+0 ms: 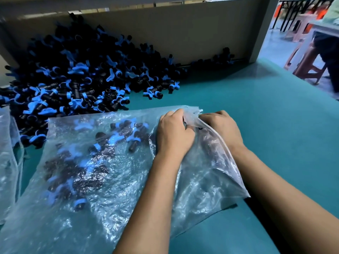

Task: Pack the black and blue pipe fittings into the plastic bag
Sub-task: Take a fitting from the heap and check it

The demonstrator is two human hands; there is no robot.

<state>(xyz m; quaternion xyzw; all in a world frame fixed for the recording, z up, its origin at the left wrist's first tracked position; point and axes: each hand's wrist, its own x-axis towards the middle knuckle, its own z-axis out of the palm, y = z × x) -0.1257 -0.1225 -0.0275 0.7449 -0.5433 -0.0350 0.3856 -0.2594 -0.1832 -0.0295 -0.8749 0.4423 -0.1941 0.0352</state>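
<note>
Your left hand (174, 132) and right hand (222, 128) both pinch the plastic bag (102, 180) mouth, pipe fittings (113, 140) inside, on the bench (256, 110).

The view is dim and blue-tinted, brightest in the doorway far right of the fingers (176, 114), where daylight washes the floor pale. Left of the fingers the plastic bag (102, 173) throws white glare and blurs what lies under it. Edges bow with wide-angle distortion, and the pile of fittings (73, 74) beyond sinks into soft shadow.
</note>
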